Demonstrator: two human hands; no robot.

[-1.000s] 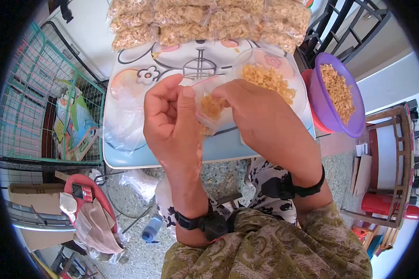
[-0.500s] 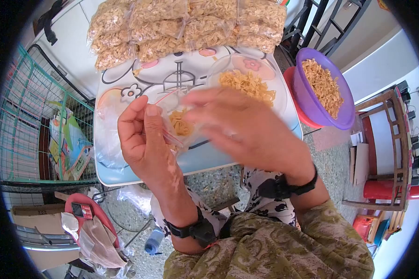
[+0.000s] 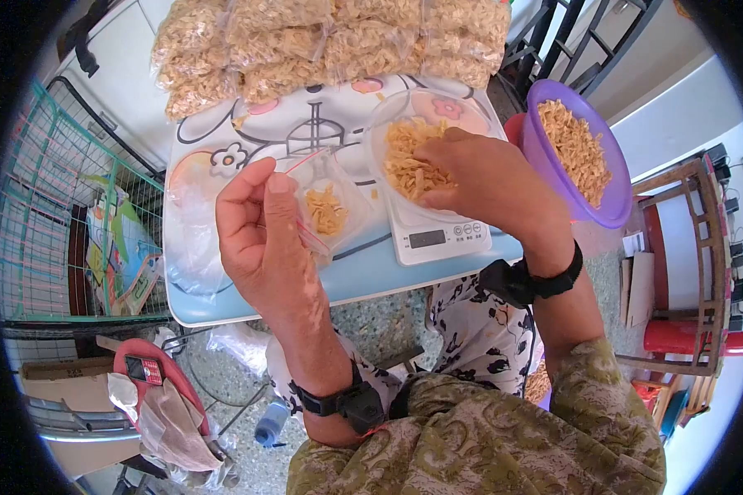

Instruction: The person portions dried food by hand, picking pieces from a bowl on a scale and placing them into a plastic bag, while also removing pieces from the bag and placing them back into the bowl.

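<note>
1. One small table [image 3: 223, 307] is covered at its far edge by filled snack bags [image 3: 322, 41].
2. Snack pieces [image 3: 413, 161] on the scale [image 3: 442, 235] are pinched by the right hand [image 3: 479, 177].
3. An open zip bag [image 3: 326, 206], partly filled, is gripped above the table by the left hand [image 3: 260, 239].

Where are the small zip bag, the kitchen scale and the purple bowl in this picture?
small zip bag [image 3: 328, 208]: head view, on the clear front over the snack pieces.
kitchen scale [image 3: 437, 238]: head view, on the white front panel by the display.
purple bowl [image 3: 617, 194]: head view, on the right rim.

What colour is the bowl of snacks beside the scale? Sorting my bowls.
Purple bowl, clearest in the head view.
</note>
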